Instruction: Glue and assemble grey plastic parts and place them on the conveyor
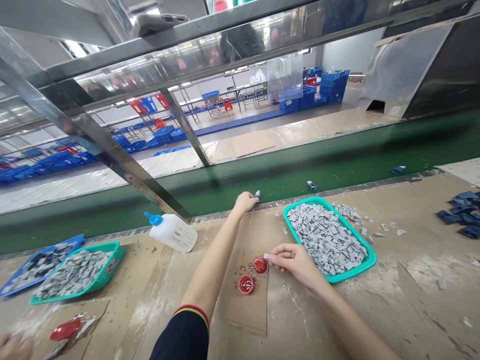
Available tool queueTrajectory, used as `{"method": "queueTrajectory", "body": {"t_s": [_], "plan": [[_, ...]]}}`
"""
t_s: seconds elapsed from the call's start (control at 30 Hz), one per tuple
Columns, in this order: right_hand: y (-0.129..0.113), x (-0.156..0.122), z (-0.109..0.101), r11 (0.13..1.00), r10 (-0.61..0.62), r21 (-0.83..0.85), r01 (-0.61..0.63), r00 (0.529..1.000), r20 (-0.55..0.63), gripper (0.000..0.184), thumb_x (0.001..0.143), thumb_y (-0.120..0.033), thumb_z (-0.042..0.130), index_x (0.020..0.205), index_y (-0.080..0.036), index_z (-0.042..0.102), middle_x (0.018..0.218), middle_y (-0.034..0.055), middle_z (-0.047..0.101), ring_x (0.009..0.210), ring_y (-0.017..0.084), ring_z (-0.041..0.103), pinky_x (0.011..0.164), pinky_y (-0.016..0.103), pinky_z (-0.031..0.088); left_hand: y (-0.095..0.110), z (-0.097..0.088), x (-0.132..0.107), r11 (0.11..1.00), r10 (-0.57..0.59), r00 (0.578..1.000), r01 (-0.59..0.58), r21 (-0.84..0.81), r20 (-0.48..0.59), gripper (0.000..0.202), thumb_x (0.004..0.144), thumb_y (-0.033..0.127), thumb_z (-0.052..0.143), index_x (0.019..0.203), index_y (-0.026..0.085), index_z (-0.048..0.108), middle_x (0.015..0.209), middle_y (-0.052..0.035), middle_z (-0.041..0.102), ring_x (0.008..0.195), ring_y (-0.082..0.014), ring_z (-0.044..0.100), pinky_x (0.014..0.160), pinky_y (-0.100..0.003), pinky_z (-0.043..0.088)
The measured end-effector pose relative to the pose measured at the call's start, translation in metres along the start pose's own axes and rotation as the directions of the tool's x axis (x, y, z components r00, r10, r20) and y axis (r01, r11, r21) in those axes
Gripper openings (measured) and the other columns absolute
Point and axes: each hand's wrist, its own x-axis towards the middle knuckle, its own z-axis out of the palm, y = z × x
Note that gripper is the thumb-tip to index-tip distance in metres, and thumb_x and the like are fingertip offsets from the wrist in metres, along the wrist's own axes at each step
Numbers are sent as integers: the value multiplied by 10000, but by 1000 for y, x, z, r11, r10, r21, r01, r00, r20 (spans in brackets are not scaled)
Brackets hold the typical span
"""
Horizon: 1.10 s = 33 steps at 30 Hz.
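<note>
While the right hand (294,262) pinches a small grey piece (266,256) between thumb and fingers, the left hand (245,202) reaches across to the edge of the green conveyor belt (285,182). That right grip is properly clenched, holding the piece just above a red dish (260,265), with a second red dish (246,284) right next to it. Both sit on a cardboard sheet (249,300) with dark specks scattered around them. The left hand's fingers are curled right by a tiny blue-and-white piece (257,193), but honestly, from this angle I can't tell if the grip is on it or just beside it.

Just right of the hands, a teal basket (300,210) sits piled with grey pieces, and more are scattered along the bench (378,305) beside it. A glue bottry-looking white bottle isn't the word, so call it a white glue bottle (172,232) with a blue nozzle, lying on its side near the belt. Over on the left, a co-worker's hand (13,347) sits at the frame's corner, near a third red dish (65,330) and another teal basket (116,255), which overlaps a blue tray (75,241). Dark blue pieces (459,215) are heaped at the far right.
</note>
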Motion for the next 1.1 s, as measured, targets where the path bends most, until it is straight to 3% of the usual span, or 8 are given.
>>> {"method": "queueTrajectory", "body": {"t_s": [0.1,0.23,0.37,0.47,0.63,0.87,1.1], "plan": [[-8,-5,-2,999,-51,-3,51,998,-22,262,662,-374,749,744,-138,672,685,53,684,594,117,540,526,218,379,-18,-10,-47,969,102,995,-100,-226,-2,298,709,403,676,809,126,630,846,-75,699,831,-200,654,776,-289,487],[-16,-13,-1,993,-112,16,113,993,-47,253,691,-384,732,764,-153,658,705,49,684,610,121,545,518,216,380,-38,-15,-125,863,143,988,-151,-482,-54,415,718,350,678,1065,145,582,1004,-98,691,916,-186,652,856,-301,474],[-20,-21,5,990,-122,62,124,992,-37,217,709,-360,728,773,-166,654,713,33,681,602,105,534,523,207,376,-43,-7,-194,632,74,987,-156,-759,-141,330,687,238,736,991,146,642,1038,-118,690,950,-203,646,879,-310,472],[-22,-27,11,990,-115,84,115,993,-2,193,709,-338,734,757,-170,652,702,25,682,611,107,554,545,206,395,-41,3,-224,595,-12,976,-167,-786,-217,286,650,189,764,922,152,687,1035,-105,696,955,-211,641,867,-304,485],[-21,-32,16,988,-119,103,112,991,63,164,728,-319,723,767,-171,662,711,24,688,655,112,583,591,201,422,-35,13,-237,605,-46,966,-176,-777,-255,241,619,179,784,853,164,728,928,-82,721,880,-204,650,797,-289,507],[-23,-30,15,991,-103,96,95,991,82,175,718,-320,730,746,-163,658,678,11,669,604,93,555,553,196,391,-26,19,-236,604,34,976,-193,-774,-216,189,621,168,781,803,202,740,890,-50,719,859,-186,642,776,-273,499],[-18,-27,5,995,37,82,-53,982,187,292,712,-389,723,742,-172,531,638,9,641,550,91,509,453,186,295,-22,28,-236,696,91,972,-217,-685,-215,132,646,169,756,778,180,751,893,-81,711,890,-218,631,817,-315,483]]}}
